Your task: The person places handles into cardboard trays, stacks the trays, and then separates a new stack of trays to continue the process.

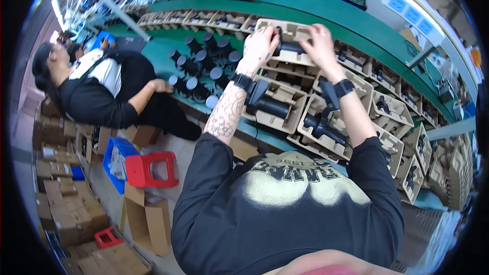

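Both arms reach forward over the bench to a beige moulded-pulp tray [286, 58] with a black cylindrical device [292, 47] in it. My left hand [260, 48] is closed at the tray's left end, its fingertips on the device's black part. My right hand [321, 46] is at the right end, fingers stretched and apart, thumb side by the cylinder's end. Just below my hands, nearer my body, lie more pulp trays with black devices, among them a cylinder [272, 107] and a handled one [326, 131].
Several upright black cylinders [206, 61] stand on the green bench [158, 51] to the left. A co-worker [109, 86] is beside them. A red stool [152, 169], blue bin [114, 158] and cardboard boxes [66, 203] are on the floor. Stacked pulp trays [451, 170] stand at right.
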Tool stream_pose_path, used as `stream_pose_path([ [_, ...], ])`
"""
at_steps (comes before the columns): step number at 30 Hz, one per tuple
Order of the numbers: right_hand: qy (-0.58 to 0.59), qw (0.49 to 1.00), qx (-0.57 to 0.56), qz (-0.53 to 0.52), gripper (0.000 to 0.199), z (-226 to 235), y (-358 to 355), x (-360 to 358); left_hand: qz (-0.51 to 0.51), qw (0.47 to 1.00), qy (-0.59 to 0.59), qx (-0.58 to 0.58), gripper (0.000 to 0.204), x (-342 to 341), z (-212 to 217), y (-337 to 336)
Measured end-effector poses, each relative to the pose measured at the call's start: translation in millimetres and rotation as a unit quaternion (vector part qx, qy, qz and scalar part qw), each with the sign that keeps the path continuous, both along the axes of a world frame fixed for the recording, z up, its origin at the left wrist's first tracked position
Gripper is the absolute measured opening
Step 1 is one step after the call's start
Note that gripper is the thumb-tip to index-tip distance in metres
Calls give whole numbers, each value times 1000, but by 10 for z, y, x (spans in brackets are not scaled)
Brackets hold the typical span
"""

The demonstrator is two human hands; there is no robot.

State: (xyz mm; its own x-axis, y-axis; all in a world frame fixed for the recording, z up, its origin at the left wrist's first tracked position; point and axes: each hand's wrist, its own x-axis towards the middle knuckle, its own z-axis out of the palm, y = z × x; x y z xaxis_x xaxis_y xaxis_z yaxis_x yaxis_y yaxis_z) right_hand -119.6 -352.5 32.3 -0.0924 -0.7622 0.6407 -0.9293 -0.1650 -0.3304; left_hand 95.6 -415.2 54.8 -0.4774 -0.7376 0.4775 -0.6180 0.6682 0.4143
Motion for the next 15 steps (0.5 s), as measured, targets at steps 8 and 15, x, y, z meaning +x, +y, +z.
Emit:
stream_pose_path([
  [8,-132,987,90,-16,61,-141,195,-256,9,982,-109,-154,26,-73,46,87],
  [15,-207,977,42,1,55,163,963,-188,-10,984,-135,-120,29,-44,274,132],
])
